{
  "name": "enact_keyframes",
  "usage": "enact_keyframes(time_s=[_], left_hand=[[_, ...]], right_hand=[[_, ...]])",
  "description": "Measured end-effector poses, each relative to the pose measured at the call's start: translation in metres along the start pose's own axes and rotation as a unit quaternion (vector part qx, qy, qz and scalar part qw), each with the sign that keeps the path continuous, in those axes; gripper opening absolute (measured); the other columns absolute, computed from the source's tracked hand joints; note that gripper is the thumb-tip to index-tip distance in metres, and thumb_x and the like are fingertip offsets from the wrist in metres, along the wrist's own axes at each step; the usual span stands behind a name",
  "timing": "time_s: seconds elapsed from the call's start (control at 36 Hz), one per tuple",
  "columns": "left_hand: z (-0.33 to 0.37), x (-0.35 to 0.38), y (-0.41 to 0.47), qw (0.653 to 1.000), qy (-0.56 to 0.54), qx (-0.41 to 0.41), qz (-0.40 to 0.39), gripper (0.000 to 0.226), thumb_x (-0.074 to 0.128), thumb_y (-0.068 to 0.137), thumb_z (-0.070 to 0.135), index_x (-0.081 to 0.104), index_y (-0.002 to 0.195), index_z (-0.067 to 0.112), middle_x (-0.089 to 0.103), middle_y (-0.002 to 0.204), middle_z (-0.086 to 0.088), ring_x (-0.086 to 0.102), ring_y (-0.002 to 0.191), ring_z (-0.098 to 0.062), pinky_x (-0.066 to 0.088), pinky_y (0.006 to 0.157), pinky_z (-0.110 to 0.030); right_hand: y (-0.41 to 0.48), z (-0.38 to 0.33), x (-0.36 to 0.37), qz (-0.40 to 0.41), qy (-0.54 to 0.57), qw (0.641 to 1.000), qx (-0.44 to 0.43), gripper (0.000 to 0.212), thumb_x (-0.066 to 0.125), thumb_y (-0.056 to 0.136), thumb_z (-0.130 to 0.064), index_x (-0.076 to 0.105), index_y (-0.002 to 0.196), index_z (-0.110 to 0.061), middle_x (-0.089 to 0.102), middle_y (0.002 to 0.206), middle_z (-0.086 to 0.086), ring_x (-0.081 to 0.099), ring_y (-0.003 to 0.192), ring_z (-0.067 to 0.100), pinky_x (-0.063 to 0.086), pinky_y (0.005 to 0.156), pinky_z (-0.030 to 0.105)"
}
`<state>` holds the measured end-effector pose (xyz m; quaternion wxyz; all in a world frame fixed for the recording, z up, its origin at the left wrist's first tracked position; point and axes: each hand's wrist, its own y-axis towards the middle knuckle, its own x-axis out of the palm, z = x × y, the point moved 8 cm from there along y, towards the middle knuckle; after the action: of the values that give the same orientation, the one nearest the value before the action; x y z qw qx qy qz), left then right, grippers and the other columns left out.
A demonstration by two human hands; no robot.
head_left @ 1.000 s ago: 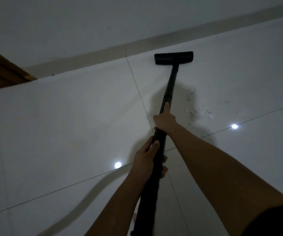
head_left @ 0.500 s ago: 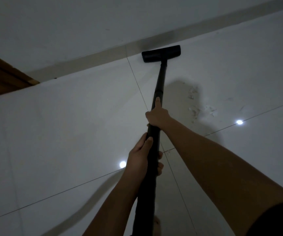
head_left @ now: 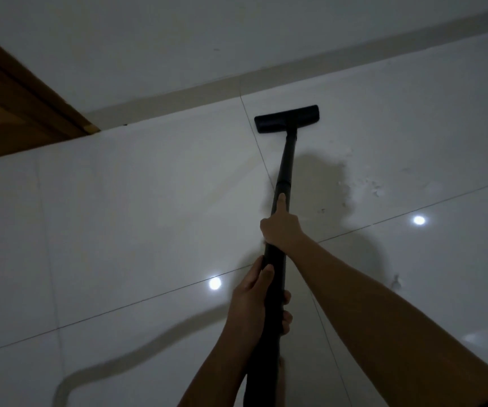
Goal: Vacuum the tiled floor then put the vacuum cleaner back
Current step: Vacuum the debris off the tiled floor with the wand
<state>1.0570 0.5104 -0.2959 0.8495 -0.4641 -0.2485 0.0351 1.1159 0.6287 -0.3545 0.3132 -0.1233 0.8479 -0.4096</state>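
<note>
A black vacuum wand point(head_left: 284, 168) runs up the middle of the head view to a flat black floor head point(head_left: 286, 118) resting on the glossy white tiled floor point(head_left: 137, 207), just short of the skirting. My right hand point(head_left: 281, 229) grips the wand higher up, its index finger stretched along the tube. My left hand point(head_left: 256, 298) is wrapped around the wand lower down, closer to me. Small pale scraps of debris point(head_left: 363, 185) lie on the tile to the right of the wand. The vacuum's body is out of view.
A pale skirting strip point(head_left: 178, 94) and white wall bound the floor at the far side. A brown wooden door frame point(head_left: 22, 101) stands at the far left. A hose's shadow point(head_left: 113, 368) curves over the near-left tiles. Two ceiling-light reflections shine on the floor.
The floor head slid left toward the skirting, then back toward me and a little right, away from the wall. Both hands kept their grip on the wand.
</note>
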Motion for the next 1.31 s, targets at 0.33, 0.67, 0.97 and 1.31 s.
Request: enact_keyframes(time_s=[0.33, 0.67, 0.97, 1.31], left_hand=[[-0.05, -0.026, -0.082, 0.996, 0.087, 0.009, -0.002, 0.025, 0.04, 0.1, 0.023, 0.056, 0.119, 0.021, 0.051, 0.069, -0.017, 0.046, 0.036, -0.018, 0.039, 0.036, -0.019], [-0.12, -0.068, -0.157, 0.989, 0.147, -0.014, -0.004, 0.023, 0.041, 0.099, 0.023, 0.065, 0.097, 0.025, 0.056, 0.063, -0.008, 0.048, 0.045, -0.02, 0.038, 0.047, -0.023], [-0.18, -0.078, -0.214, 0.99, 0.138, -0.021, -0.031, 0.023, 0.039, 0.101, 0.023, 0.057, 0.115, 0.022, 0.051, 0.069, -0.015, 0.047, 0.04, -0.019, 0.039, 0.039, -0.02], [-0.245, -0.081, -0.265, 0.982, 0.187, -0.033, -0.017, 0.03, 0.036, 0.102, 0.021, 0.05, 0.128, 0.018, 0.052, 0.068, -0.014, 0.048, 0.031, -0.011, 0.04, 0.035, -0.016]], right_hand=[[-0.077, 0.053, 0.045, 0.022, -0.031, 0.998, 0.041, 0.077, 0.042, 0.093, -0.006, -0.004, 0.153, -0.016, 0.037, 0.144, 0.024, 0.057, 0.11, 0.038, 0.048, 0.084, 0.037], [-0.161, 0.117, 0.095, 0.043, 0.059, 0.995, 0.06, 0.067, 0.039, 0.094, -0.007, 0.006, 0.151, -0.019, 0.045, 0.138, 0.024, 0.051, 0.12, 0.036, 0.042, 0.092, 0.04], [-0.218, 0.17, 0.126, 0.044, 0.021, 0.996, 0.076, 0.07, 0.041, 0.094, -0.006, 0.003, 0.152, -0.015, 0.036, 0.145, 0.024, 0.054, 0.116, 0.036, 0.048, 0.094, 0.038], [-0.278, 0.232, 0.147, 0.036, -0.044, 0.992, 0.112, 0.077, 0.046, 0.092, -0.004, -0.001, 0.153, -0.01, 0.035, 0.145, 0.022, 0.058, 0.099, 0.032, 0.05, 0.081, 0.035]])
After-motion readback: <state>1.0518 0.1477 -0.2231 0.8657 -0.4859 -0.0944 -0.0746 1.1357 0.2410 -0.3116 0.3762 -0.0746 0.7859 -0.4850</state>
